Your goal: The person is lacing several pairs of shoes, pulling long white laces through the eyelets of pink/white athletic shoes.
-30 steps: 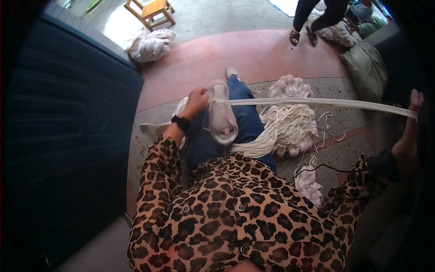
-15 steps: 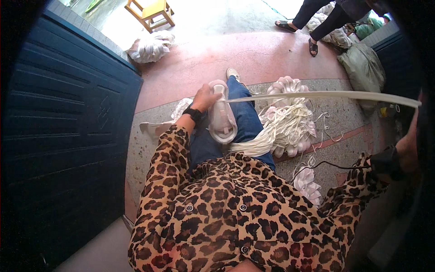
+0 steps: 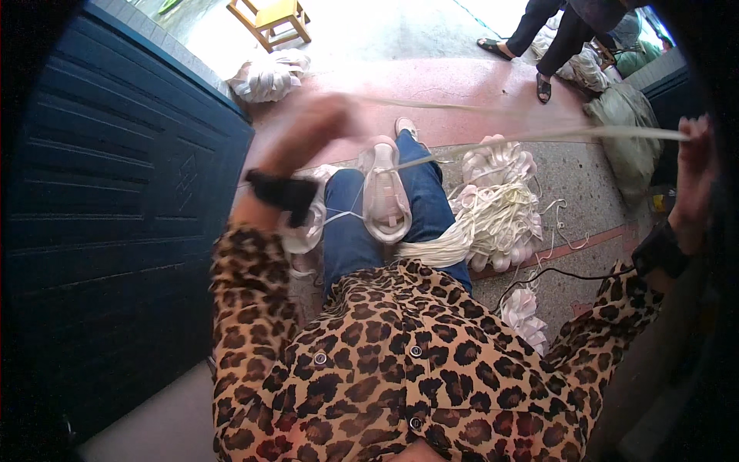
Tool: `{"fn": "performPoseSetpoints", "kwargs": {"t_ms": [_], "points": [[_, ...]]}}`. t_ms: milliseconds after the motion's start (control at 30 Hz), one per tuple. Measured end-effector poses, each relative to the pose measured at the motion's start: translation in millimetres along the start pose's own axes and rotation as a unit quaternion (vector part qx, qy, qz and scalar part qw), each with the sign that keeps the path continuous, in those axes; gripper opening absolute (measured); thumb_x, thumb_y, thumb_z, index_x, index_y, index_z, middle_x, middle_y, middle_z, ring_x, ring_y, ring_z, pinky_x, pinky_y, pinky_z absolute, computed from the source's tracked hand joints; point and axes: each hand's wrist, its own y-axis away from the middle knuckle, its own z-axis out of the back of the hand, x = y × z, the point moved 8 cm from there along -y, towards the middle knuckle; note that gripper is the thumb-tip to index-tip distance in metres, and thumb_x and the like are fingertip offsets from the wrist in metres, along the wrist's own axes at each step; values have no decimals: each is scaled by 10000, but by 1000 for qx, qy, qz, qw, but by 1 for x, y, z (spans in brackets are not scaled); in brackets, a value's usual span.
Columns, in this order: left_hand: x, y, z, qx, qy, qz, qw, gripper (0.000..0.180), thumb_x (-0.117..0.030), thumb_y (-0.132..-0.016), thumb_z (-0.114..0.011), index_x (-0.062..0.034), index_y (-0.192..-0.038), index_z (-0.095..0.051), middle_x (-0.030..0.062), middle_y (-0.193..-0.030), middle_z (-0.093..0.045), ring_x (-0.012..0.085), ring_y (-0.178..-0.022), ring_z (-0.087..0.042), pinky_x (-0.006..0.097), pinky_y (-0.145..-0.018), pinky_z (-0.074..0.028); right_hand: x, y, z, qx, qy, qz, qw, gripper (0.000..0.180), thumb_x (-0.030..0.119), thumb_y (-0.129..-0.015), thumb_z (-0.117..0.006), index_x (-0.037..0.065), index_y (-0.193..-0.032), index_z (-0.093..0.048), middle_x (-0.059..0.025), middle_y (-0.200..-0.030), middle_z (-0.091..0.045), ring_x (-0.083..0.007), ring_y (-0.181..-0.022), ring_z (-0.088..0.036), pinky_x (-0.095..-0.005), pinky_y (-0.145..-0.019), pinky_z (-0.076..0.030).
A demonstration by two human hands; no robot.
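A pale pink-and-white shoe upper point(image 3: 387, 202) rests over my thighs, and a white shoelace point(image 3: 566, 135) runs from it up to the right. My right hand point(image 3: 696, 146), at the far right, has its fingers closed on that lace. Raised to the left above the shoe, my left hand point(image 3: 317, 129) is smeared by motion. A second blurred strand leads from its fingers toward the right, so it appears to grip lace. Another pale shoe upper point(image 3: 305, 235) hangs beside my left thigh, tied to the first by a thin white string point(image 3: 343, 215).
A bundle of white laces point(image 3: 493, 219) lies by my right leg, among stacked pale uppers point(image 3: 500, 163). A dark blue door point(image 3: 131, 177) stands at left. Farther off are a wrapped white bundle point(image 3: 269, 75), a yellow stool point(image 3: 273, 19), a sack point(image 3: 627, 131) and a person's legs point(image 3: 550, 50).
My left hand has let go of the shoe upper and risen up and left. A second stretched strand now shows. The upper beside my left thigh has come into clearer view.
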Motion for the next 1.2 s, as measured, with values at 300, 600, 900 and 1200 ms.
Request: {"fn": "performPoseSetpoints", "kwargs": {"t_ms": [300, 600, 900, 1200], "points": [[-39, 461, 282, -654, 268, 23, 707, 340, -221, -1083, -428, -174, -746, -422, -48, -596, -301, 109, -503, -308, 319, -548, -282, -218, 177, 278, -230, 163, -216, 935, 310, 127, -989, -649, -9, -1268, -633, -59, -951, -656, -174, -874, -648, -347, -857, -559], [143, 212, 76, -411, 244, 347, 807, 139, -214, -1032, -557, -128, -925, -582, -41, -670, -437, 103, -563, -427, 284, -534, -362, -407, 299, -222, 369, 270, -180, 871, 197, 151, -944, -641, -1, -1055, -699, -139, -1063, -687, -285, -963, -635, -372, -865, -526], [152, 70, -38, -208, -332, 172, 904, 255, -192, -985, -612, 38, -1037, -711, 153, -877, -703, 232, -773, -672, 374, -757, -533, -446, 286, -284, 348, 435, -16, 830, 187, 151, -945, -609, -15, -963, -694, -206, -1258, -649, -385, -1229, -580, -452, -1065, -445], [167, 106, -40, -275, -301, 301, 862, 208, -177, -968, -662, 13, -1003, -741, 88, -818, -736, 153, -716, -683, 301, -667, -541, -435, 287, -312, 351, 548, 86, 754, 159, 143, -868, -605, 41, -884, -726, -150, -1114, -685, -300, -1182, -593, -467, -1020, -418]]}}
